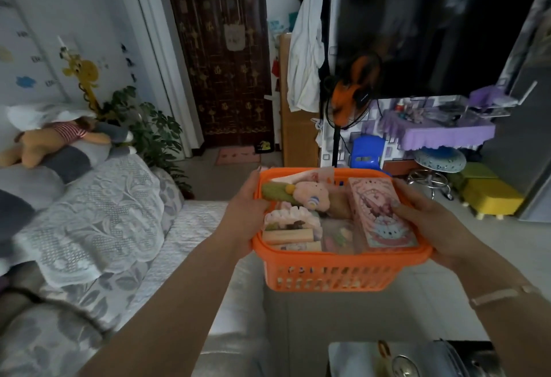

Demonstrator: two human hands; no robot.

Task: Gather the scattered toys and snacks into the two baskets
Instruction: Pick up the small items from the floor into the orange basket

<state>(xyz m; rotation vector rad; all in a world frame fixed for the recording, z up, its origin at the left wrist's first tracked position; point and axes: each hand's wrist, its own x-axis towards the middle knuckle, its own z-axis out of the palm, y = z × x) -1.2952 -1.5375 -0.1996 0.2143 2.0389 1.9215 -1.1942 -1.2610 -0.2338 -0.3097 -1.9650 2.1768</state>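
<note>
Lower centre, an orange basket (pixel 343 272) hangs in mid-air, full: a pink box (pixel 378 212) at its right, a pink plush toy (pixel 311 194), snack packets (pixel 293 236). The left hand (pixel 244 212) and right hand (pixel 429 221) clamp its side rims. A sofa (pixel 98 227) fills the left; a television (pixel 432 36) sits upper right.

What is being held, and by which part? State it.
The orange basket, full of toys and snacks, held up by its rim: left hand on the left edge, right hand on the right edge.
</note>
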